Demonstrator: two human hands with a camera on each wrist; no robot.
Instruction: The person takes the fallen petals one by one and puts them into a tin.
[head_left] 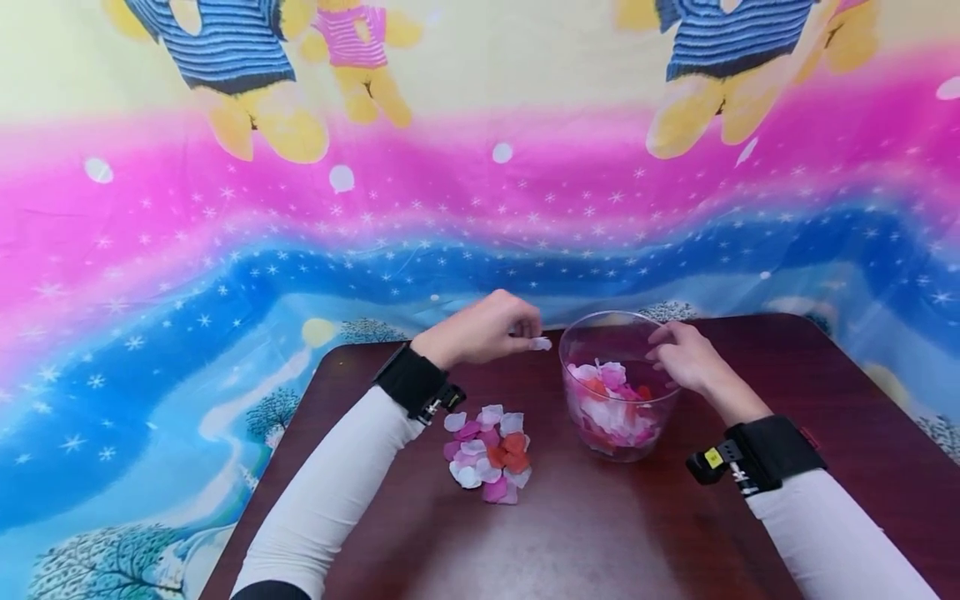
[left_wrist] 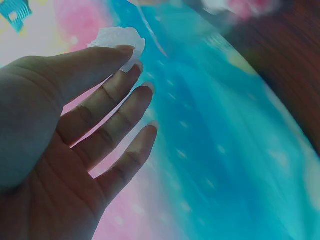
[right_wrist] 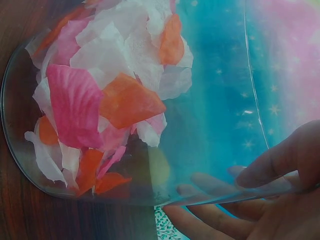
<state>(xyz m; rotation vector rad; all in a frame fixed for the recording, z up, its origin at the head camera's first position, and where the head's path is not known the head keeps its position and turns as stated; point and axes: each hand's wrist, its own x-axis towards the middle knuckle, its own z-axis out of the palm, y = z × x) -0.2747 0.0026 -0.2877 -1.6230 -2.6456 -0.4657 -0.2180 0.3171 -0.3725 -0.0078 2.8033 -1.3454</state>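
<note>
Between thumb and index finger, my left hand (head_left: 487, 329) pinches a white petal (left_wrist: 120, 40), its other fingers spread loosely in the left wrist view. That hand is just left of a clear bowl (head_left: 618, 454), raised to about rim height. My right hand (head_left: 688, 357) grips the bowl's right rim, thumb on one side of the wall and fingers on the other. White, pink and orange-red petals (right_wrist: 120, 55) fill the lower part of the bowl. A loose pile of petals (head_left: 491, 450) in white, pink, magenta and red lies on the table below my left wrist.
Both hands work above a dark reddish-brown table (head_left: 570, 533) with rounded far corners. Close behind its far edge hangs a printed cloth (head_left: 465, 200) with bears and a snowy scene. Each wrist wears a black strap with a small camera (head_left: 707, 465).
</note>
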